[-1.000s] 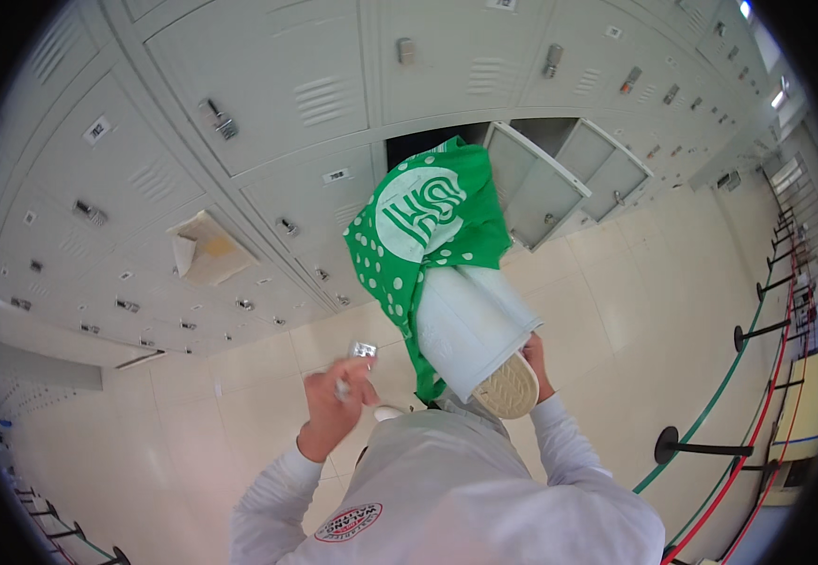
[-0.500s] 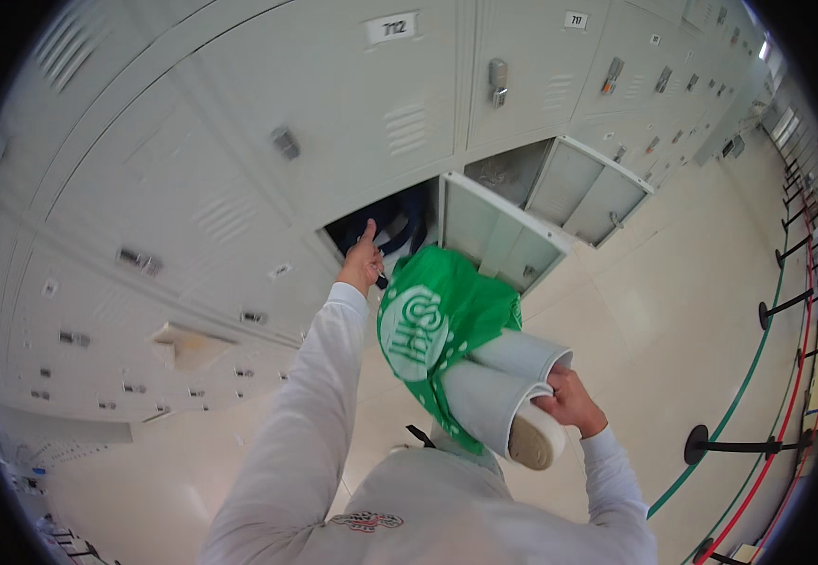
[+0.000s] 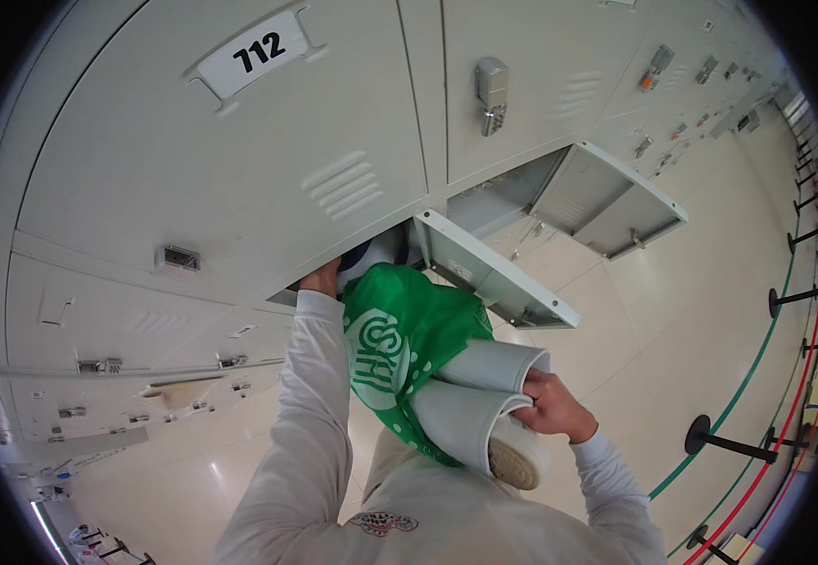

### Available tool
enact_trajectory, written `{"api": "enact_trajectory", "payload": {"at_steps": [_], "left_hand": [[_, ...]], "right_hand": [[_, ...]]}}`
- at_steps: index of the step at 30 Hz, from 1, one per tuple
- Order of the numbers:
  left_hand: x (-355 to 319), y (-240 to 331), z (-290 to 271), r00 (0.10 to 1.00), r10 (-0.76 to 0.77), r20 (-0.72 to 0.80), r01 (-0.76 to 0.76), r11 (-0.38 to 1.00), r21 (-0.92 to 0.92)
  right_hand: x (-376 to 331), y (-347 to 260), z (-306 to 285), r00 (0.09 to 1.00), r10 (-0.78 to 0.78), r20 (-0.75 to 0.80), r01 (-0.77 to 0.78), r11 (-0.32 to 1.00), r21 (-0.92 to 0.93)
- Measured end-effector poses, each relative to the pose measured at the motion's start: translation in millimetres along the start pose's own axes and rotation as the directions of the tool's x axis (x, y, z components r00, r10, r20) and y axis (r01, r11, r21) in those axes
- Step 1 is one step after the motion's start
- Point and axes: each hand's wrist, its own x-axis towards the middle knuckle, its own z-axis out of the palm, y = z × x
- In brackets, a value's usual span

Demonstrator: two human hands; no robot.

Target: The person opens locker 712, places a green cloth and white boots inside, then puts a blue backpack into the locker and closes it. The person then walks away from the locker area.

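My right hand (image 3: 555,407) is closed on the upper rims of a pair of white boots (image 3: 465,424). A white shoe (image 3: 514,463) with a tan sole shows at the nearer boot's opening. The boots' other ends are inside a green plastic bag (image 3: 442,315) with white print and dots. My left hand (image 3: 322,279) reaches into an open locker compartment, beside the bag's far end; its fingers are hidden. Something white and dark blue (image 3: 378,250) lies inside the compartment, its kind unclear. The compartment's grey door (image 3: 484,268) stands open to the right of the bag.
Grey metal lockers (image 3: 240,169) with small combination locks (image 3: 492,94) fill the far side. Another locker door (image 3: 607,202) hangs open further right. Black posts (image 3: 729,443) with green and red straps line the right side of the pale tiled floor (image 3: 607,311).
My left hand has moved deeper into the compartment, its fingers now out of sight. The bag and boots have shifted slightly left, still held by my right hand. The view is closer to the lockers.
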Motion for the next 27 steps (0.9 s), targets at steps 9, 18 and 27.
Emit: {"api": "enact_trajectory", "payload": {"at_steps": [9, 18, 27], "left_hand": [[-50, 12, 42, 0.958, -0.002, 0.286, 0.005, 1.000, -0.010], [-33, -1, 40, 0.857, 0.022, 0.515, -0.045, 0.998, 0.032], [-28, -10, 44, 0.861, -0.054, 0.505, 0.080, 0.996, -0.031]], "right_hand": [[80, -81, -1, 0.963, 0.061, -0.263, -0.085, 0.993, -0.081], [106, -96, 25, 0.978, -0.030, -0.205, -0.029, 0.960, -0.279], [139, -116, -5, 0.985, 0.072, -0.154, -0.115, 0.952, -0.284]]}}
